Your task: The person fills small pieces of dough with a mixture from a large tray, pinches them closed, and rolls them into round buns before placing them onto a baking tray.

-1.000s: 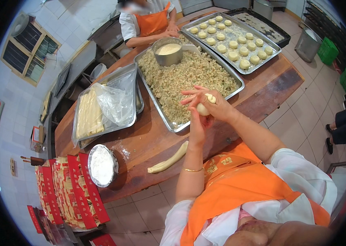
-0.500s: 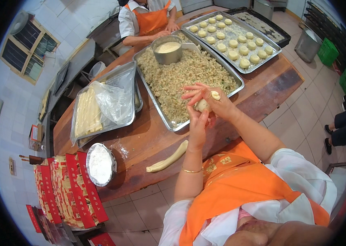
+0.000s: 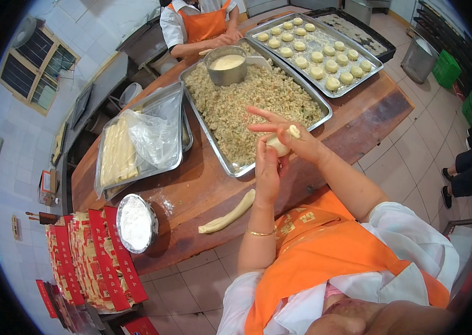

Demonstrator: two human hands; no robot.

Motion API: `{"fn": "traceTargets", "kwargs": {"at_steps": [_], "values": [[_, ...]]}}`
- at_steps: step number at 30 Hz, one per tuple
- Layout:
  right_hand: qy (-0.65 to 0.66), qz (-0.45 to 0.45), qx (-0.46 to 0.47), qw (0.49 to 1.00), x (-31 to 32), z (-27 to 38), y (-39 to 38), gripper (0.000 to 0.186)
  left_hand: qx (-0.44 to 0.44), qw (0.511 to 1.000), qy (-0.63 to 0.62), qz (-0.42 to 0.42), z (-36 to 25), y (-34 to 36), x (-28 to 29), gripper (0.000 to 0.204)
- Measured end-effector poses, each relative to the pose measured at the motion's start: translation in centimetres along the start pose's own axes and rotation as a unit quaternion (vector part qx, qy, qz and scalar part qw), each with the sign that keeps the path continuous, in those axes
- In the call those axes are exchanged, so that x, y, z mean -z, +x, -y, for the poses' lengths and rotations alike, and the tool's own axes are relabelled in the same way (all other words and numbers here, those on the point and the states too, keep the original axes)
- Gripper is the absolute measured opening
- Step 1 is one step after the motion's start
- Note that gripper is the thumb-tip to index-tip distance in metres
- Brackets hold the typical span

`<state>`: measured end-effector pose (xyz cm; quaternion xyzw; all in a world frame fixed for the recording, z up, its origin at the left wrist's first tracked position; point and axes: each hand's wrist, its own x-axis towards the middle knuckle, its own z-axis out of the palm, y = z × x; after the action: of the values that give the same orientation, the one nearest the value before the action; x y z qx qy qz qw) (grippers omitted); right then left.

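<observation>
Your left hand (image 3: 268, 167) and right hand (image 3: 297, 141) are both closed on one dough ball (image 3: 278, 146), near the filling tray (image 3: 325, 119); many dough rounds (image 3: 332, 84) seem done, this ball and one dough strip (image 3: 227, 214) are left

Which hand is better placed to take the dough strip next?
Probably the left hand: it's nearer the dough strip than the right hand, though both hold a dough ball.

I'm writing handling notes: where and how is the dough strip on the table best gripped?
Probably around the middle of the dough strip, from above, fingers across its width. It lies flat, long and slightly curved, with nothing touching its long sides; its right end is nearer the left forearm, so looks more awkward.
</observation>
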<state>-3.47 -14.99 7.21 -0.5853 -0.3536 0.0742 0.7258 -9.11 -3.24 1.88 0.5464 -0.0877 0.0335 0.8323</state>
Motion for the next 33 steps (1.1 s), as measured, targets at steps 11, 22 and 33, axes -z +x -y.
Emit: {"fn": "traceTargets", "kwargs": {"at_steps": [11, 22, 33], "values": [[0.009, 0.008, 0.013, 1.0, 0.2, -0.6, -0.2, 0.067, 0.004, 0.999, 0.033, -0.018, -0.2, -0.6, -0.4, 0.062], [-0.001, 0.039, 0.029, 0.999, 0.4, -1.8, 0.0, 0.071, -0.022, 1.0, -0.001, -0.022, 0.1, -0.6, -0.8, 0.059], [-0.011, -0.006, 0.018, 1.0, -0.4, -0.7, 0.0, 0.073, -0.009, 0.999, 0.036, -0.018, 0.1, -0.4, -0.3, 0.057]]}}
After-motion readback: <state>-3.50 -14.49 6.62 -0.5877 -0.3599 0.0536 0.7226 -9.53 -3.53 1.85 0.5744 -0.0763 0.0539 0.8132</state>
